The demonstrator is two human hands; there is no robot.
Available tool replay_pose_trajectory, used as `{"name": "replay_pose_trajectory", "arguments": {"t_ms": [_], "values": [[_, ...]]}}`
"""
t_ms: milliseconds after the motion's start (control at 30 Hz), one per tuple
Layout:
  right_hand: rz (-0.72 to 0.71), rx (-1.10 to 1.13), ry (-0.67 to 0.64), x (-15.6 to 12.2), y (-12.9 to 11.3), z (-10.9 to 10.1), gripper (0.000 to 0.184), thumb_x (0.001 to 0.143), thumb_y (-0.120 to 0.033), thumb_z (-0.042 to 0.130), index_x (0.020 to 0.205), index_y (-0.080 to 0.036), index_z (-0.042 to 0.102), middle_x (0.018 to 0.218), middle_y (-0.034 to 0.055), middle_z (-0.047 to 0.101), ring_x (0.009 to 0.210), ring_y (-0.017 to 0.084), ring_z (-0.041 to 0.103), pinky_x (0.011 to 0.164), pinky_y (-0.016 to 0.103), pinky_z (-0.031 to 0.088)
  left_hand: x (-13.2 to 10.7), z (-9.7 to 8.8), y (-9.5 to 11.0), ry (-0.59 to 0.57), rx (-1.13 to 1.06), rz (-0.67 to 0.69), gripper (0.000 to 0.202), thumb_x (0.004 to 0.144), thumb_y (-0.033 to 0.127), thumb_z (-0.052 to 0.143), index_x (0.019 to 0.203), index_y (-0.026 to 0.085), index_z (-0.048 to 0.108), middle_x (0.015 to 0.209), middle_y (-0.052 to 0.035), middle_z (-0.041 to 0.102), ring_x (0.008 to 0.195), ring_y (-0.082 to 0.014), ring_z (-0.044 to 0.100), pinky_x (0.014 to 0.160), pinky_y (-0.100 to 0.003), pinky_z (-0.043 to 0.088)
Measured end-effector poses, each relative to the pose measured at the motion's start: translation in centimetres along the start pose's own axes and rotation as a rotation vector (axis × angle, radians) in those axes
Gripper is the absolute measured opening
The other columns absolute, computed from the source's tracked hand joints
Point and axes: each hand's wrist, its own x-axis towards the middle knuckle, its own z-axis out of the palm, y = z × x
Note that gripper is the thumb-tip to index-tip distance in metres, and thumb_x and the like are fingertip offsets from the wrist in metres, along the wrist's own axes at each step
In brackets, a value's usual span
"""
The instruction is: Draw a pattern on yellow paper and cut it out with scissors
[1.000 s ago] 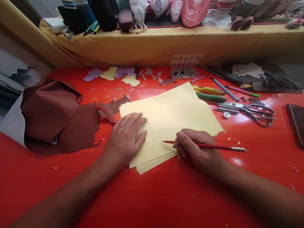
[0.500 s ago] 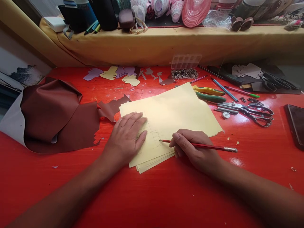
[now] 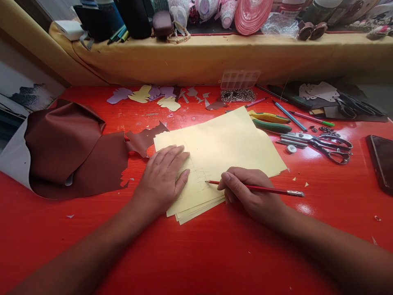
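Observation:
A stack of pale yellow paper lies at a slant on the red table, with thin pencil lines drawn on the top sheet. My left hand rests flat on the left part of the sheet, fingers stretched out, covering some of the lines. In my right hand is a red pencil, pinched between thumb and fingers. Its tip meets the paper, or hovers just over it, among the drawn lines. The pencil's back end points right. Fingers beneath the right hand are partly hidden.
Brown leather lies folded on the left, a torn scrap beside it. Behind the paper are yellow and purple cutouts and a clear compartment box. Pliers, scissors and pens lie right; a dark phone-like object sits farther right.
The whole view has shifted very slightly. Both hands, the pencil and the paper keep practically the same places.

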Motion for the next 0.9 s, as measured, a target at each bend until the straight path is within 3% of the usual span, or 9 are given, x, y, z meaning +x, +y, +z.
{"name": "replay_pose_trajectory", "arguments": {"t_ms": [900], "values": [[-0.013,-0.077,0.006,0.15,-0.11,0.1,0.041,0.109,-0.035,0.05,0.077,-0.021,0.071,0.056,0.0,0.064,0.054,0.017,0.061,0.058,0.03,0.046,-0.07,0.1,-0.08,0.001,0.023,0.018,0.041,0.111,0.035,0.042,0.145,0.019,0.058,0.158,-0.0132,0.058,0.15,-0.0335,0.048,0.127,-0.057,0.034]]}}
